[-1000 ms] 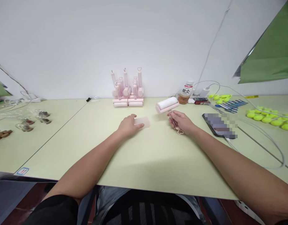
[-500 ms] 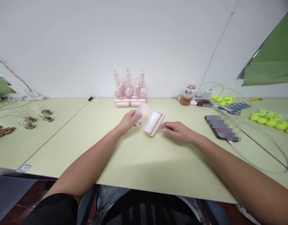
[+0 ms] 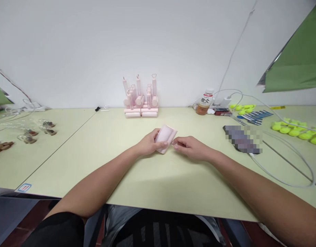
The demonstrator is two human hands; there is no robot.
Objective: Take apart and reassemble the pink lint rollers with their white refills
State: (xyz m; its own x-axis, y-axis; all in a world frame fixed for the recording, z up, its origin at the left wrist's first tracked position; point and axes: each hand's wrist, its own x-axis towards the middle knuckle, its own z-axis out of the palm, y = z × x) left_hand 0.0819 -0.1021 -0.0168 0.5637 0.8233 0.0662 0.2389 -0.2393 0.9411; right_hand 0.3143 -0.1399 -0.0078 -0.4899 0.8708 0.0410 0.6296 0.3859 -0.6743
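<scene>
A pink lint roller point(image 3: 165, 137) is held tilted just above the table between both hands, its pink cover now around the white roll. My left hand point(image 3: 150, 143) is closed on the covered head, thumb across its lower front. At the right side my right hand point(image 3: 190, 147) pinches what looks like the short clear handle, which its fingers mostly hide. Beyond the hands, against the wall, stands a stack of similar pink lint rollers point(image 3: 149, 113), several with handles upright ending in heart-shaped loops.
On the right are a labelled bottle point(image 3: 205, 103), a phone point(image 3: 242, 140) on a white cable, blue cards point(image 3: 257, 116) and bright yellow items point(image 3: 295, 129). Small clear-wrapped things point(image 3: 27, 137) and brown pieces point(image 3: 2, 147) lie at left. The table's front edge is near my body.
My left hand has moved right and down, bringing the pink cover over the white roll that was bare before. My right hand has shifted slightly left, still pinching the handle.
</scene>
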